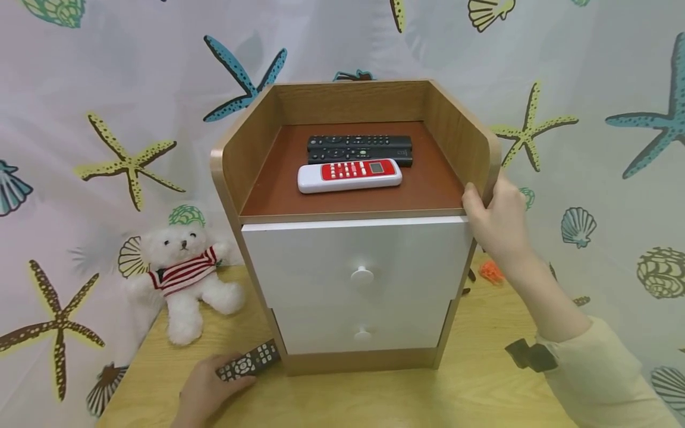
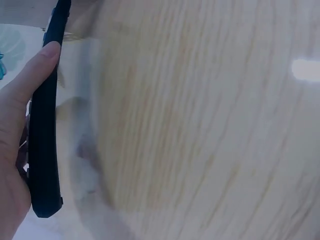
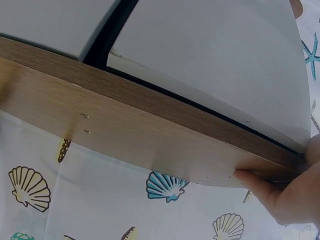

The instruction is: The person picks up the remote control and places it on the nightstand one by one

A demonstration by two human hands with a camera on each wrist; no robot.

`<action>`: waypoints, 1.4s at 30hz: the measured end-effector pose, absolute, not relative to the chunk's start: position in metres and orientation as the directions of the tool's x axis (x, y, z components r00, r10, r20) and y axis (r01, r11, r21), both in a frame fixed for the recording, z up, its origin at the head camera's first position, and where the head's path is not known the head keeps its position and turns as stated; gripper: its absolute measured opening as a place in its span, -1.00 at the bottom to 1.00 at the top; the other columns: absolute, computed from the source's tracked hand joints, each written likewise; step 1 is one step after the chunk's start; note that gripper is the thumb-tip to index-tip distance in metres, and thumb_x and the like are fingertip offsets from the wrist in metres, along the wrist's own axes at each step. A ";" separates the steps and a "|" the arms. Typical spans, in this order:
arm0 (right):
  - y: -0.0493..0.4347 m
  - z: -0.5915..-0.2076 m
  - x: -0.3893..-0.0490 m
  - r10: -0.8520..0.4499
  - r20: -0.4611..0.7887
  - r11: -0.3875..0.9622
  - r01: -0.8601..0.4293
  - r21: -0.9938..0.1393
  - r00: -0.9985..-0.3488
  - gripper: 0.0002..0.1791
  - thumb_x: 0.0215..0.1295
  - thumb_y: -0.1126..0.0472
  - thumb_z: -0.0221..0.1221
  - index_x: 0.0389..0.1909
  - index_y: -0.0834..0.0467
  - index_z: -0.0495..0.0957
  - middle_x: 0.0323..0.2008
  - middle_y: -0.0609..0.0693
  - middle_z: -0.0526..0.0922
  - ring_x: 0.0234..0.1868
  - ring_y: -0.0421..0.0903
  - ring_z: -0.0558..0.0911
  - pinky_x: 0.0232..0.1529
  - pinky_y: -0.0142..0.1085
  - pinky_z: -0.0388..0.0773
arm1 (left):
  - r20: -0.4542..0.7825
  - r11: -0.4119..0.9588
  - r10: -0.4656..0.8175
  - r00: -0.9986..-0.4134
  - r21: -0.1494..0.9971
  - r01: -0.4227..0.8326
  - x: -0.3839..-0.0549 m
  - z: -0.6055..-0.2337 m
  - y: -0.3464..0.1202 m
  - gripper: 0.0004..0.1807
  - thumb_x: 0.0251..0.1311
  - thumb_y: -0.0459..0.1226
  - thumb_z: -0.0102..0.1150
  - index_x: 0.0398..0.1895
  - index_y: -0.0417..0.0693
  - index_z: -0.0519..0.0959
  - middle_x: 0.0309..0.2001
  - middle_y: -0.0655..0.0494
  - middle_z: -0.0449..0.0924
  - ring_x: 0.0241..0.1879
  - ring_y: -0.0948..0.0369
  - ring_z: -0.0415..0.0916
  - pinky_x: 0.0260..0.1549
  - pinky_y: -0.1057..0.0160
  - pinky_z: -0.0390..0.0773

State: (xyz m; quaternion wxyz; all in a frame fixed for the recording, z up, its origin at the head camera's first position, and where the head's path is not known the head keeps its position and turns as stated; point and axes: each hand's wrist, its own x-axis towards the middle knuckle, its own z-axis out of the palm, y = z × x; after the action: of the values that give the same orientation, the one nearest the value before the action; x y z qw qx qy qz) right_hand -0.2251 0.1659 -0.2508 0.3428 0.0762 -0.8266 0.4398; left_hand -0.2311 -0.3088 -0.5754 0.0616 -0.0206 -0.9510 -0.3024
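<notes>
A small wooden cabinet [image 1: 387, 361] with two white drawers [image 1: 321, 255] stands upright on the table. My right hand [image 1: 500, 214] grips the front edge of its right side panel, thumb on the inner face; the right wrist view shows the fingers [image 3: 260, 187] against the panel's outside. My left hand [image 1: 209, 383] holds a black remote control [image 1: 248, 361] beside the cabinet's lower left corner. In the left wrist view the thumb lies along the edge of this remote [image 2: 45, 135]. On the cabinet's brown top lie a white-and-red remote [image 1: 350, 176] and two black remotes [image 1: 358, 141].
A white teddy bear [image 1: 182, 267] in a red-striped shirt sits at the table's left. Behind the cabinet's right side lies a small orange thing [image 1: 490, 272]. A curtain [image 1: 342, 35] printed with starfish and shells hangs around the wooden table [image 1: 364, 398].
</notes>
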 end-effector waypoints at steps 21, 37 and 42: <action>0.168 -0.251 -0.225 0.157 0.611 0.592 -0.421 -0.687 -0.776 -0.59 0.29 0.31 -0.05 0.10 0.46 0.33 0.07 0.37 0.51 0.05 0.26 0.55 -0.01 0.14 0.50 | 0.144 0.818 0.118 -0.983 0.547 0.178 -0.172 -0.459 -0.293 -0.36 -0.34 0.14 0.48 -0.08 0.17 0.63 -0.04 0.06 0.64 -0.13 0.16 0.54 -0.26 0.25 0.55; 0.168 -0.250 -0.225 0.162 0.593 0.587 -0.405 -0.701 -0.789 -0.59 0.29 0.29 -0.05 0.08 0.46 0.33 0.02 0.39 0.53 -0.02 0.25 0.57 -0.06 0.14 0.53 | 0.211 0.832 0.128 -0.969 0.509 0.221 -0.142 -0.382 -0.271 -0.36 -0.33 0.11 0.50 -0.03 0.25 0.60 0.02 -0.17 0.56 -0.18 0.08 0.49 -0.49 0.37 0.42; 0.168 -0.251 -0.225 0.157 0.601 0.581 -0.419 -0.698 -0.784 -0.60 0.29 0.30 -0.05 0.07 0.46 0.34 0.03 0.39 0.53 -0.02 0.24 0.58 -0.06 0.14 0.53 | 0.253 0.827 0.149 -0.956 0.498 0.261 -0.140 -0.370 -0.263 -0.38 -0.35 0.12 0.50 -0.06 0.34 0.59 -0.07 -0.03 0.60 -0.28 0.20 0.44 -0.51 0.41 0.42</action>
State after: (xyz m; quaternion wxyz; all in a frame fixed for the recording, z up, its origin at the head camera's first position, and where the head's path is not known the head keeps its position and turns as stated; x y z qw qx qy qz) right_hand -0.2250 0.1680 -0.2505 0.3191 0.0788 -0.8297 0.4511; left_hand -0.1397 -0.2627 -0.3697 0.1020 -0.1078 -0.9503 -0.2738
